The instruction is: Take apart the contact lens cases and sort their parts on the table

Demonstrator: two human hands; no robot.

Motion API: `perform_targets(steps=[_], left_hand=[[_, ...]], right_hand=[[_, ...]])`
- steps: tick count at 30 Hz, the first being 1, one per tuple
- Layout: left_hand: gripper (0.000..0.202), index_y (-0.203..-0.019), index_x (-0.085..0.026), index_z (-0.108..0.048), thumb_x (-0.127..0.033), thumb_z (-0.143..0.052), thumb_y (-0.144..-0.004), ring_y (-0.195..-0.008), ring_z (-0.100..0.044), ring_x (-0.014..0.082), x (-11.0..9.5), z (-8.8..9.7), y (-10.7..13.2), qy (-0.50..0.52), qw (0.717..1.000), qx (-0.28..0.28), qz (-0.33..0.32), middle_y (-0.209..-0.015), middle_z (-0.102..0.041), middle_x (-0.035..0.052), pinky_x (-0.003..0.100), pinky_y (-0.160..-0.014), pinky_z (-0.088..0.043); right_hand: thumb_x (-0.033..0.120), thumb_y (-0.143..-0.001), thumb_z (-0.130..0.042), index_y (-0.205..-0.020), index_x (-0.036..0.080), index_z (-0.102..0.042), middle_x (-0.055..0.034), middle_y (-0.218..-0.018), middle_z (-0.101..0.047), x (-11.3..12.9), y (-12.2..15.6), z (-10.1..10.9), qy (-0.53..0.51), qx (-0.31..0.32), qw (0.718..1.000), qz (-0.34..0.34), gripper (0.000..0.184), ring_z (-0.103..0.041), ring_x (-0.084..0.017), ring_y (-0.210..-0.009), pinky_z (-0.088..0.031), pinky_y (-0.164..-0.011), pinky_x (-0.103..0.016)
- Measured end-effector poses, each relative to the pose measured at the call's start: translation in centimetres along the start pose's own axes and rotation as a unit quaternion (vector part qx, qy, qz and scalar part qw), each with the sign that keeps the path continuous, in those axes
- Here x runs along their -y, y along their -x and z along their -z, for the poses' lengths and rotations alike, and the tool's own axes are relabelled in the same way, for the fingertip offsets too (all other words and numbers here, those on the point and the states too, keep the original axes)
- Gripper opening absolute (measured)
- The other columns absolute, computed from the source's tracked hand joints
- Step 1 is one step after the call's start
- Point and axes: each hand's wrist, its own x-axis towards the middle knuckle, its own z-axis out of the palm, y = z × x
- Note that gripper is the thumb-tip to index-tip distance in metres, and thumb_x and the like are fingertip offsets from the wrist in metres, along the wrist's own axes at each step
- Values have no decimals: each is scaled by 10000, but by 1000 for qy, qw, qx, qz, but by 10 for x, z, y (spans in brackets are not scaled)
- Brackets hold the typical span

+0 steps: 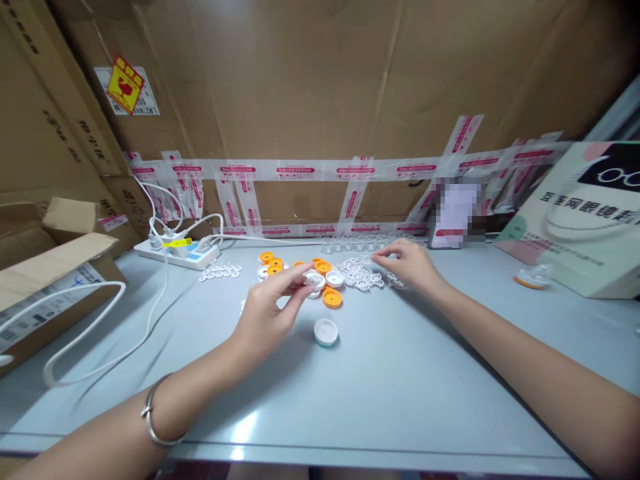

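Observation:
My left hand (270, 303) is pinched at the fingertips around a small white round cap (315, 280), which partly overlaps the pile behind it. Orange round caps (333, 298) and another white cap (334, 279) lie bunched just beyond those fingers. My right hand (407, 265) reaches over a heap of small white pieces with dark printing (359, 275). Its thumb and index finger are closed together beside a clear piece; whether they grip it is too small to tell. A separate white cap with a teal lower edge (326, 332) sits nearer me on the grey table (400, 393).
Clear round parts (360, 244) line the back of the table. More small clear parts (220, 271) lie near a white power strip (177, 251) with looping cables. An open cardboard box (55, 287) stands left; a phone (455, 213), a printed box (580, 220) and an orange-based clear part (533, 276) are right.

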Motion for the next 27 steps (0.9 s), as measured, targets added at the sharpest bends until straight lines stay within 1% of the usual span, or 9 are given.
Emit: perform_targets(steps=[4,7,9,11,14,17,21,25,27], left_hand=[[315,-1080,-143,-546,-209,-576,-773,-667,-638,126,-6,-1,-4,148,977,5,152,-703,-656,10,255,-660,-530],[315,-1054,-131,-523,-207,-587,-755,-651,-633,118,-10,0,-5,207,960,-5,187,-659,-644,-8,252,-671,-528],[305,-1038,-134,-515,-197,-591,-750,-641,-625,109,-11,0,-4,223,956,-4,188,-645,-639,-17,242,-671,-526],[291,-1028,-140,-513,-186,-591,-751,-638,-620,104,-12,-2,-3,230,956,5,182,-648,-643,-16,234,-664,-523],[275,-1022,-148,-513,-180,-588,-759,-649,-626,114,-12,-5,0,228,959,32,166,-665,-655,-4,240,-656,-523],[286,-1035,-155,-508,-198,-597,-767,-711,-645,138,-11,-7,2,213,964,60,146,-746,-673,25,271,-689,-531],[285,-1034,-162,-531,-232,-610,-769,-847,-632,157,-7,-4,1,127,983,69,116,-1027,-630,80,311,-776,-529],[239,-1021,-180,-562,-290,-567,-808,-852,-615,153,-3,2,2,27,988,114,104,-1025,-627,61,308,-764,-525],[227,-1012,-192,-570,-313,-547,-822,-859,-607,154,-2,3,3,4,987,134,92,-1008,-631,50,301,-753,-523]], right_hand=[[307,-677,-607,-721,165,-724,-100,-838,-627,3,-2,-9,37,51,998,-4,190,-552,-249,-862,-403,-786,-374],[359,-662,-639,-737,179,-717,-96,-879,-618,19,5,-3,21,24,999,4,210,-528,-268,-935,-372,-851,-405],[415,-689,-615,-778,184,-701,-85,-903,-623,40,16,5,-64,21,998,20,262,-541,-247,-921,-394,-826,-384],[458,-738,-563,-821,188,-676,-61,-855,-647,67,34,13,-208,111,971,29,304,-577,-206,-828,-433,-755,-343],[417,-745,-587,-909,192,-636,-36,-850,-664,102,60,19,-368,256,893,27,283,-605,-177,-803,-465,-729,-313],[381,-724,-621,-830,179,-630,-22,-785,-658,111,68,18,-396,257,881,6,229,-604,-147,-730,-475,-713,-296],[426,-618,-690,-757,180,-627,-9,-711,-645,72,40,21,-357,148,921,-44,290,-574,-127,-637,-467,-658,-287],[457,-530,-724,-686,184,-640,-24,-650,-635,-2,-2,36,-241,43,965,-91,325,-543,-138,-595,-440,-581,-284],[468,-531,-708,-646,187,-646,-43,-642,-636,-35,-15,44,-159,59,979,-112,311,-525,-146,-573,-409,-520,-280]])
